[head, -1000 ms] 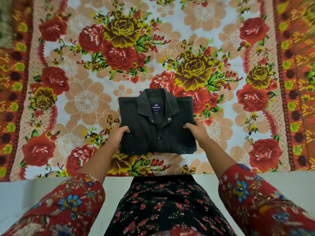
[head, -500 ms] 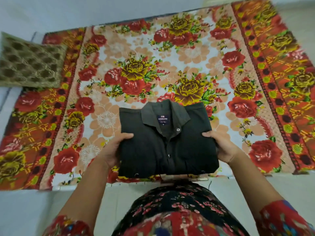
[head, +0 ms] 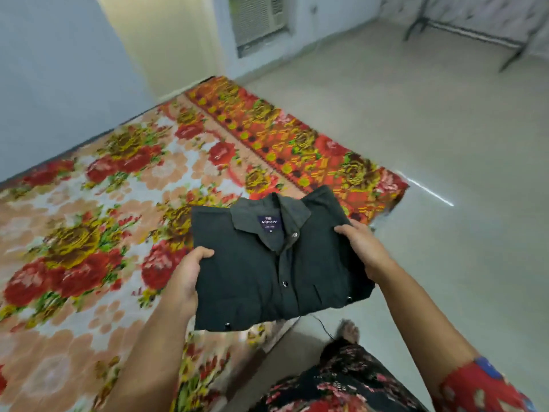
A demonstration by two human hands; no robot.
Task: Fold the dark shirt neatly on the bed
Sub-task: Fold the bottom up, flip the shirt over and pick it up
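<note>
Evidently soft and light, the folded shirt (head: 276, 272) hangs level above the bed (head: 89, 203) corner. Left hand (head: 188, 278) and right hand (head: 364, 248) each pinch a side edge, thumbs on top, fingers hidden beneath. Side grips should keep the folds from slumping.

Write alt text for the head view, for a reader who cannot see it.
A folded dark grey button-up shirt, its blue neck label showing, is gripped by its sides in the person's left hand and right hand. Beneath it are the corner of a red and yellow floral bedspread and a pale floor.
</note>
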